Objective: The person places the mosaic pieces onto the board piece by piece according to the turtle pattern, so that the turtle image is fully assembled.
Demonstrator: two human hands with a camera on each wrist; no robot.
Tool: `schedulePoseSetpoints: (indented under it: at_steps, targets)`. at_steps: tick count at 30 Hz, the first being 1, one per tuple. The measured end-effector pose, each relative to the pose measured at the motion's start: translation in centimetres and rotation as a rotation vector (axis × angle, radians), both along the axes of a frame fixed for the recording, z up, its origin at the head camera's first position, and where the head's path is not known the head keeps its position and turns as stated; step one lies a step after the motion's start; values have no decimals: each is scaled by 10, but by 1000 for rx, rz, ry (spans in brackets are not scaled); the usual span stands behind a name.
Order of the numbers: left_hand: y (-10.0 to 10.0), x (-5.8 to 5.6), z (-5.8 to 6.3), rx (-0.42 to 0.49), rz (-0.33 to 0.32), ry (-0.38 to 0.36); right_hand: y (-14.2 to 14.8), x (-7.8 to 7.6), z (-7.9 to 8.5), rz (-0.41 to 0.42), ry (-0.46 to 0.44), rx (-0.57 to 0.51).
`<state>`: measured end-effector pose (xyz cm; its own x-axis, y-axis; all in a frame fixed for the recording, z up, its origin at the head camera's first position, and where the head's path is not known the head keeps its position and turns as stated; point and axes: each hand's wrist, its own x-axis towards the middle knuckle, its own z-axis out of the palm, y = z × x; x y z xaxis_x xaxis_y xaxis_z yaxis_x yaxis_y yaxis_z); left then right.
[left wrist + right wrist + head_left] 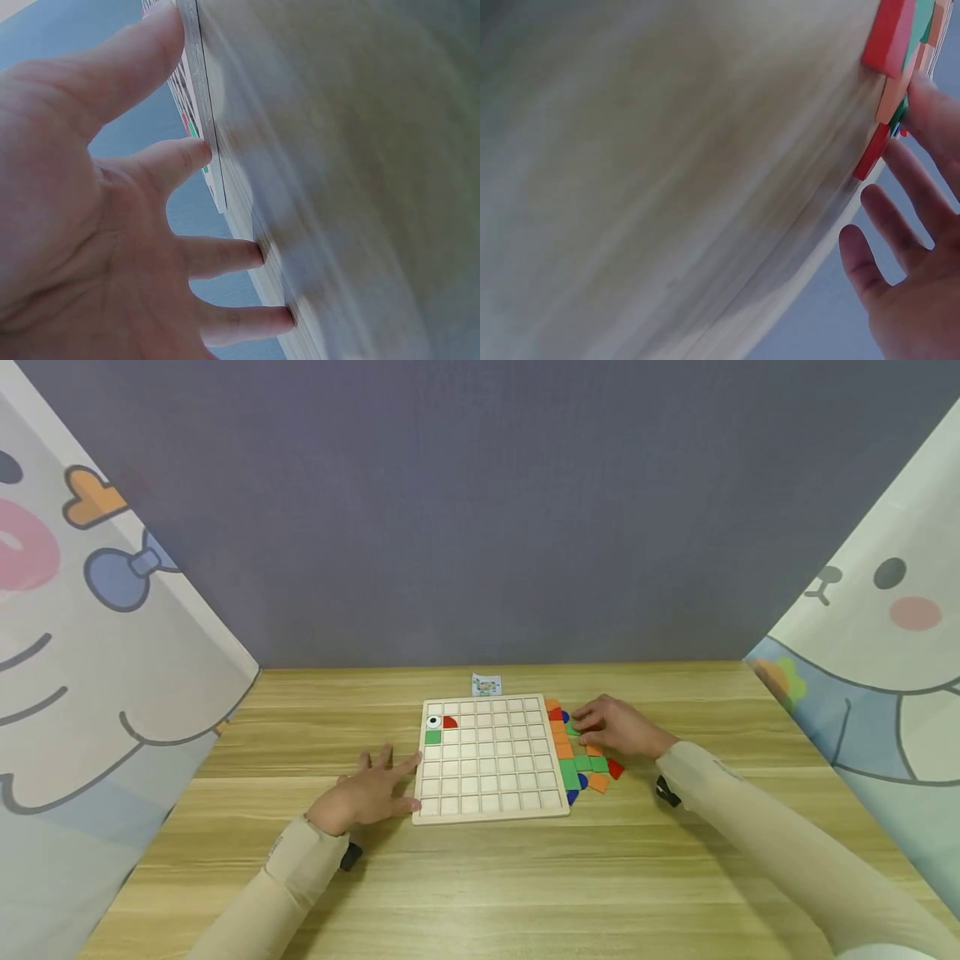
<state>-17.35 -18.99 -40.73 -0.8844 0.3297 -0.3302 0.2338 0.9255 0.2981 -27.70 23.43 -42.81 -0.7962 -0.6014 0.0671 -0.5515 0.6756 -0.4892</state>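
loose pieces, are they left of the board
No, the loose pieces lie along the right side of the board, near the right hand.

A grid patterns the square cream wooden board (489,763). The white round eye piece (433,722) has a black centre; the quarter-round flat piece (450,722) is red, the square tile (432,737) green. Loose flat pieces (568,774) are orange, green, red, blue; grain streaks the yellow-brown wooden tabletop (510,893).

Left hand (112,210) splayed, thumb and forefinger touching board (199,82) edge.
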Motion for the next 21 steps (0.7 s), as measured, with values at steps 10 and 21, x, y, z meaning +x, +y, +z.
schedulePoseSetpoints:
  at_steps: [10,21]
  targets:
    - [-1,-1,-2,-3,7,2,-10,-1,0,-52,69,32]
    - [-1,-1,-4,-17,1,5,-13,4,4,-106,154,-32]
